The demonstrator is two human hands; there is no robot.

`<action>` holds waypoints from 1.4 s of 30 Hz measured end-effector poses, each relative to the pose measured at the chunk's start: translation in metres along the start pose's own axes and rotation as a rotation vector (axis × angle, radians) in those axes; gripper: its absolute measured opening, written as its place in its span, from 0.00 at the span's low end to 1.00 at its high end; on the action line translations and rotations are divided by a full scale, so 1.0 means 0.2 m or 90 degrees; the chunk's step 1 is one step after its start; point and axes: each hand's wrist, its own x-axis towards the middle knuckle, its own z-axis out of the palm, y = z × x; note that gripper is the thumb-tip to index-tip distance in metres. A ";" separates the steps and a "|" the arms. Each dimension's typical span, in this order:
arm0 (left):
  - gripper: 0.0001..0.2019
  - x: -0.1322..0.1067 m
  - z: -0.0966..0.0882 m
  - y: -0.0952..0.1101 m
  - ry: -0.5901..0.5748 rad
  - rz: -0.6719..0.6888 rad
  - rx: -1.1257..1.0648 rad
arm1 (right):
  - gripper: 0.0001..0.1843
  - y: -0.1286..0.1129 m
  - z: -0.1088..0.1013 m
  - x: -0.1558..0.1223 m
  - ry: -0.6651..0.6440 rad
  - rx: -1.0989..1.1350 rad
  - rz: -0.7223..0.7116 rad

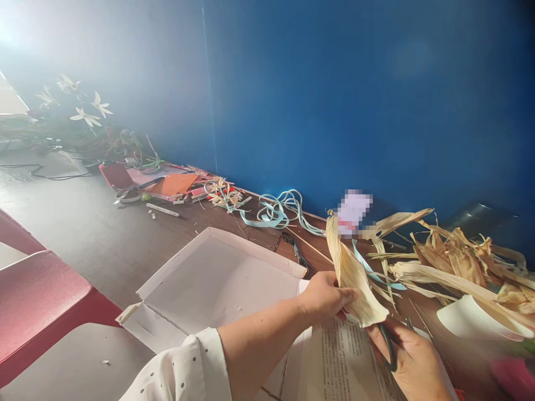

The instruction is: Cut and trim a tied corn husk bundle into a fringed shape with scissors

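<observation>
A pale, dried corn husk (pixel 355 281) stands up in my left hand (pixel 324 298), pinched between thumb and fingers near its lower part. My right hand (pixel 413 353) is closed around a pair of scissors (pixel 389 350), whose dark handle loop shows at the fingers. The husk's wide lower end hangs just above that hand and hides the blades, so I cannot tell whether they touch it. Beneath both hands lies a printed sheet (pixel 340 356), beside an opened flat cardboard box (pixel 234 273).
More dried husks (pixel 463 259) are heaped at the right, by a white bowl (pixel 480 320). Another pair of scissors (pixel 296 250) lies behind the box. Blue cord (pixel 288 209) and coloured paper (pixel 173 184) line the blue wall (pixel 334 94). A red chair (pixel 50 301) stands at the left.
</observation>
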 end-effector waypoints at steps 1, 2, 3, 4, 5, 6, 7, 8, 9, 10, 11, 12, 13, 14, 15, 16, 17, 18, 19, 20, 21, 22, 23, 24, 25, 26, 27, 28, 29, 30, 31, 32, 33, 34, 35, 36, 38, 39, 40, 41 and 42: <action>0.11 0.00 0.00 0.00 0.000 0.000 0.000 | 0.23 0.01 0.00 -0.01 -0.038 0.020 0.033; 0.10 0.00 0.00 0.00 0.000 0.000 0.002 | 0.22 0.01 0.00 -0.01 -0.069 0.039 0.064; 0.10 0.00 0.00 0.00 0.002 0.000 0.004 | 0.22 0.02 0.01 -0.02 -0.084 0.054 0.090; 0.10 0.00 0.00 0.01 0.003 0.002 0.006 | 0.22 0.01 0.01 -0.02 -0.083 0.063 0.109; 0.09 0.00 0.00 0.01 0.004 0.003 0.006 | 0.23 0.01 0.01 -0.03 -0.073 0.073 0.122; 0.09 0.00 0.00 0.01 0.006 0.005 0.006 | 0.23 -0.01 0.01 -0.03 -0.058 0.081 0.130; 0.09 -0.01 0.00 0.02 0.007 0.006 0.005 | 0.23 -0.03 0.02 -0.04 -0.044 0.088 0.135; 0.09 -0.01 0.00 0.02 0.009 0.008 0.004 | 0.23 -0.05 0.02 -0.04 -0.034 0.093 0.140; 0.09 -0.01 0.00 0.02 0.011 0.009 0.003 | 0.23 -0.08 0.02 -0.04 -0.034 0.096 0.143; 0.09 -0.01 0.00 0.02 0.013 0.009 0.000 | 0.23 -0.09 0.03 -0.05 -0.037 0.097 0.144; 0.09 -0.01 0.00 0.02 0.015 0.009 -0.002 | 0.23 -0.11 0.03 -0.05 -0.036 0.094 0.145; 0.09 -0.01 0.00 0.02 0.015 0.010 -0.005 | 0.23 -0.11 0.02 -0.05 -0.034 0.089 0.142; 0.08 -0.01 0.00 0.02 0.015 0.010 -0.007 | 0.23 -0.11 0.02 -0.05 -0.031 0.081 0.134; 0.08 -0.01 0.00 0.02 0.015 0.011 -0.008 | 0.23 -0.10 0.02 -0.04 -0.026 0.071 0.126; 0.09 -0.01 0.00 0.02 0.015 0.013 -0.008 | 0.23 -0.08 0.01 -0.04 -0.025 0.060 0.121; 0.09 -0.01 0.00 0.02 0.013 0.013 -0.009 | 0.23 -0.06 0.01 -0.03 -0.034 0.056 0.115; 0.08 -0.01 0.00 0.02 0.013 0.013 -0.010 | 0.22 -0.03 0.00 -0.02 -0.054 0.056 0.107; 0.08 -0.02 0.00 0.03 0.013 0.012 -0.012 | 0.21 -0.01 0.00 -0.01 -0.077 0.060 0.098; 0.08 -0.02 0.00 0.03 0.014 0.012 -0.012 | 0.19 0.01 -0.01 -0.01 -0.101 0.064 0.089; 0.08 -0.02 0.00 0.03 0.014 0.012 -0.011 | 0.19 0.03 -0.01 0.00 -0.115 0.067 0.080; 0.08 -0.02 0.00 0.03 0.014 0.011 -0.011 | 0.18 0.04 -0.01 0.01 -0.116 0.068 0.073; 0.08 -0.02 0.00 0.03 0.014 0.010 -0.010 | 0.18 0.04 -0.01 0.01 -0.109 0.067 0.070; 0.08 -0.02 0.00 0.03 0.013 0.009 -0.010 | 0.18 0.04 -0.01 0.01 -0.099 0.066 0.068; 0.08 -0.02 0.00 0.04 0.012 0.008 -0.011 | 0.18 0.04 -0.01 0.01 -0.093 0.066 0.066; 0.08 -0.02 0.00 0.04 0.011 0.007 -0.012 | 0.18 0.03 -0.02 0.01 -0.093 0.067 0.061; 0.08 -0.02 0.00 0.04 0.011 0.005 -0.015 | 0.17 0.02 -0.02 0.01 -0.098 0.067 0.055; 0.08 -0.02 0.00 0.04 0.011 0.003 -0.017 | 0.17 0.02 -0.02 0.01 -0.104 0.066 0.049; 0.08 -0.02 0.00 0.04 0.011 0.001 -0.017 | 0.17 0.02 -0.02 0.01 -0.108 0.063 0.044; 0.08 -0.02 0.00 0.04 0.012 -0.002 -0.017 | 0.17 0.02 -0.02 0.01 -0.109 0.058 0.039; 0.08 -0.02 0.00 0.04 0.011 -0.005 -0.015 | 0.18 0.02 -0.02 0.01 -0.110 0.052 0.032; 0.08 -0.02 0.00 0.04 0.010 -0.007 -0.011 | 0.19 0.03 -0.02 0.02 -0.113 0.044 0.025; 0.08 -0.02 0.01 0.04 0.010 -0.009 -0.007 | 0.20 0.04 -0.03 0.02 -0.116 0.036 0.019; 0.08 -0.02 0.01 0.04 0.008 -0.009 -0.004 | 0.21 0.06 -0.03 0.02 -0.122 0.029 0.015; 0.08 -0.02 0.01 0.04 0.005 -0.010 -0.001 | 0.21 0.08 -0.03 0.02 -0.128 0.025 0.013; 0.08 -0.02 0.01 0.04 0.004 -0.011 0.001 | 0.20 0.10 -0.03 0.02 -0.132 0.023 0.016; 0.08 -0.02 0.01 0.04 0.002 -0.012 0.003 | 0.20 0.12 -0.03 0.02 -0.138 0.024 0.020; 0.09 -0.02 0.01 0.03 -0.001 -0.014 0.005 | 0.19 0.14 -0.03 0.02 -0.143 0.026 0.029; 0.09 -0.02 0.01 0.03 -0.003 -0.013 0.006 | 0.19 0.14 -0.03 0.02 -0.146 0.030 0.034; 0.09 -0.02 0.01 0.03 -0.005 -0.011 0.009 | 0.19 0.13 -0.02 0.02 -0.143 0.039 0.039; 0.09 -0.02 0.00 0.02 -0.008 -0.009 0.013 | 0.19 0.12 -0.02 0.02 -0.131 0.053 0.046; 0.09 -0.02 0.00 0.02 -0.011 -0.007 0.018 | 0.19 0.09 -0.02 0.01 -0.114 0.070 0.052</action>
